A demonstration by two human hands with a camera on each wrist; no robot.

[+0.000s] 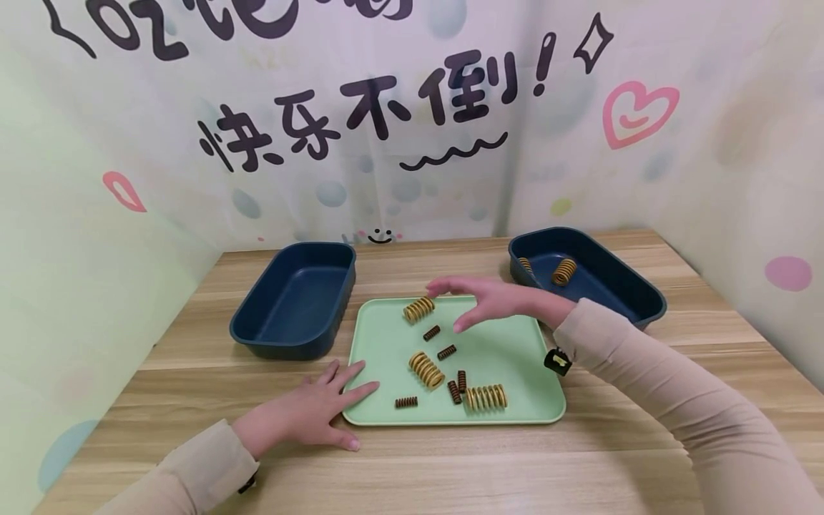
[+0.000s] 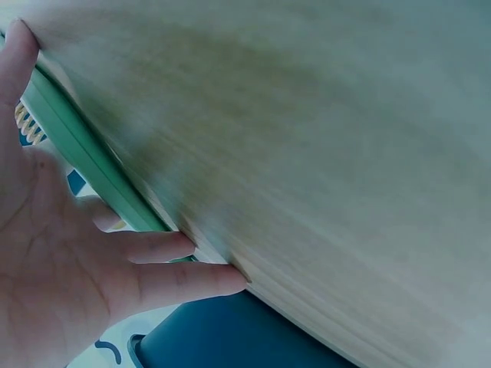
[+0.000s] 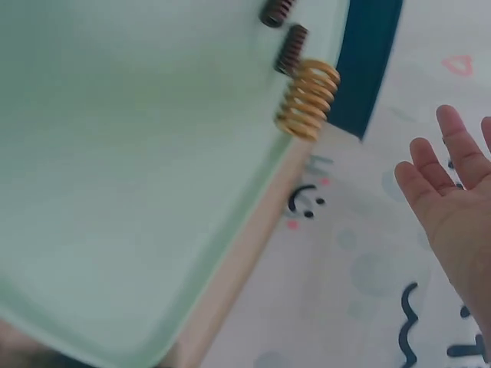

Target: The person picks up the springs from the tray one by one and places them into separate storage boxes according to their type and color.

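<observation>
A pale green tray [image 1: 508, 350] holds several springs. My left hand [image 1: 309, 409] rests at its near left corner with fingers spread, some over the rim and the thumb on the table. In the left wrist view, fingers reach past the green tray edge [image 2: 92, 149]. My right hand [image 1: 496, 297] hovers over the far part of the tray, holding nothing, fingers extended. Its fingertips come close to a yellow coil spring [image 1: 419, 309]. Two more yellow springs, one in the middle [image 1: 427, 370] and one at the near edge [image 1: 486, 398], lie among several small dark springs [image 1: 446, 352].
A dark blue bin [image 1: 257, 336] stands left of the tray. Another blue bin [image 1: 618, 286], at the back right, contains a yellow spring [image 1: 563, 272] and a second one by its left wall. The wooden table [image 1: 450, 472] meets a printed cloth backdrop [image 1: 309, 207].
</observation>
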